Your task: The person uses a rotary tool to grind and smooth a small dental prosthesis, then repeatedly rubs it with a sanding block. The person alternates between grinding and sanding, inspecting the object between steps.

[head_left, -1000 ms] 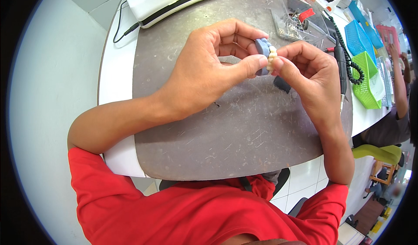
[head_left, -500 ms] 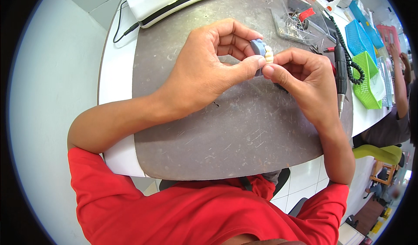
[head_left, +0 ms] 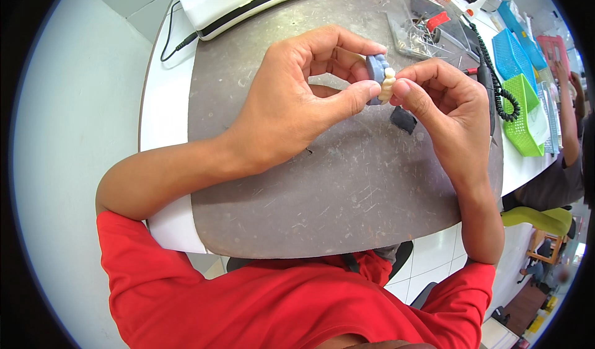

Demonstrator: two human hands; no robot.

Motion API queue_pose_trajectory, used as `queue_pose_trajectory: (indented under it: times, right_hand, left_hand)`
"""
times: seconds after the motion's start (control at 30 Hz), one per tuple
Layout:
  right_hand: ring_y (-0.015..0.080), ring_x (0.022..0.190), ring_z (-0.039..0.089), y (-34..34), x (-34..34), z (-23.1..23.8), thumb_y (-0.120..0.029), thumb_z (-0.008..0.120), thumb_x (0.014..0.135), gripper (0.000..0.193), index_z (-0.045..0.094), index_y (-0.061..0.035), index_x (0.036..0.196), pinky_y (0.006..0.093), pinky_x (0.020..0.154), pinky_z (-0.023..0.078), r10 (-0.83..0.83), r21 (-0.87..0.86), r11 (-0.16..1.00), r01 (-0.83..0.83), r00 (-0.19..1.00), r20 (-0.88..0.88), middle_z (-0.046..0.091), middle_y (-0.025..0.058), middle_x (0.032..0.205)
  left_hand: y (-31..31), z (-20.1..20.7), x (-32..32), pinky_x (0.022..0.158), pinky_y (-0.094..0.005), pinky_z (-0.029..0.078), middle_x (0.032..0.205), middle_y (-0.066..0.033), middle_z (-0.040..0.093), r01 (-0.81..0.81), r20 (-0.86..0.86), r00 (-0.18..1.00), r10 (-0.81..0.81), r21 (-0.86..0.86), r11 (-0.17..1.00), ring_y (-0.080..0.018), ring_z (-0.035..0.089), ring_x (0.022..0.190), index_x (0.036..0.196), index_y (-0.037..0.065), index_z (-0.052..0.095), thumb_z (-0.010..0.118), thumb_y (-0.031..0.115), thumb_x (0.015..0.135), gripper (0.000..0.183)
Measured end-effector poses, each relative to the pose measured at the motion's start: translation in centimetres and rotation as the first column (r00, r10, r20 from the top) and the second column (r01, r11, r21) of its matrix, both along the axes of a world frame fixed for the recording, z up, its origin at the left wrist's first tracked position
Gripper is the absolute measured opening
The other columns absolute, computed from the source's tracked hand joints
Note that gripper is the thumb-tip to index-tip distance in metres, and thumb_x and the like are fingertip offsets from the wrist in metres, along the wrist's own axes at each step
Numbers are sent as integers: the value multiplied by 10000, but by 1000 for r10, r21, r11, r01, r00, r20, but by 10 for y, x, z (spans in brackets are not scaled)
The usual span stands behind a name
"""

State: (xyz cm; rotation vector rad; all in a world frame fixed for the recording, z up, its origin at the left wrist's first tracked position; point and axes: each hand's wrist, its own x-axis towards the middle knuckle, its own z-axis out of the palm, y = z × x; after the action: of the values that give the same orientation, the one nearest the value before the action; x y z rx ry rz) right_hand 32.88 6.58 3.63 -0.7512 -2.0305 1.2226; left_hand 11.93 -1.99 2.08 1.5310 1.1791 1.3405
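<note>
My left hand (head_left: 304,88) holds a small blue-grey dental model (head_left: 375,68) between the thumb and curled fingers, above the far middle of the work surface. Against the model's right side sits a cream-coloured row of false teeth, a dental bridge (head_left: 387,87). The thumb and forefinger of my right hand (head_left: 443,98) pinch the bridge from the right. Whether it is fully seated on the model I cannot tell. A small dark square piece (head_left: 403,120) lies on the surface just below the right fingertips.
A white device (head_left: 248,2) stands at the far left, its black cable plugged in. At the far right are a clear tray of small tools (head_left: 427,36), a black handpiece with coiled cord (head_left: 486,88), a blue basket (head_left: 513,54) and a green basket (head_left: 522,113). Another person's arm (head_left: 569,110) shows beyond.
Both hands have shifted slightly, the right one a little to the right. The model and bridge have turned, showing more of the model's side. The dark square piece has come into fuller view.
</note>
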Motion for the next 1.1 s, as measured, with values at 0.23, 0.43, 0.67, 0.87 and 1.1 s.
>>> queue_pose_trajectory:
  times: [0.23,0.43,0.67,0.87,1.1]
  right_hand:
    - [60,797,676,1,-1,-2,-151,748,955,147,741,-5,975,236,760,532,34,37,999,-32,998,-46,756,26,863]
    - [65,794,688,0,0,0,-111,723,943,122,722,11,945,239,765,539,53,47,998,-50,997,-54,762,43,868]
    - [57,793,685,0,0,3,-135,752,950,138,729,1,958,224,758,534,17,-67,998,-19,999,-30,755,21,863]
    - [59,800,678,-1,-1,1,-167,771,954,169,762,-12,1018,219,766,529,26,-31,999,-27,999,-27,753,16,869]
    - [56,792,663,0,2,2,-166,773,952,174,783,-5,1017,222,743,525,43,-25,999,-42,998,43,751,19,870]
  left_hand:
    - [1,-2,2,893,-280,583,990,-20,661,-5,77,997,6,-12,1000,-108,658,979,1352,20,650,714,14,955,401]
    - [-2,1,4,857,-264,592,996,-24,667,4,48,999,-5,9,1000,-103,663,978,1354,15,654,710,5,956,402]
    - [0,-2,3,872,-290,582,1010,-35,682,-2,116,993,6,-28,1000,-115,669,975,1351,-7,649,732,41,961,402]
    - [1,-2,2,898,-301,576,1020,-38,691,-3,79,997,1,21,1000,-123,675,980,1354,-8,641,732,75,978,396]
    - [1,-1,2,885,-292,602,1020,-38,695,-5,82,997,8,-31,999,-125,686,982,1351,-6,639,731,103,985,393]
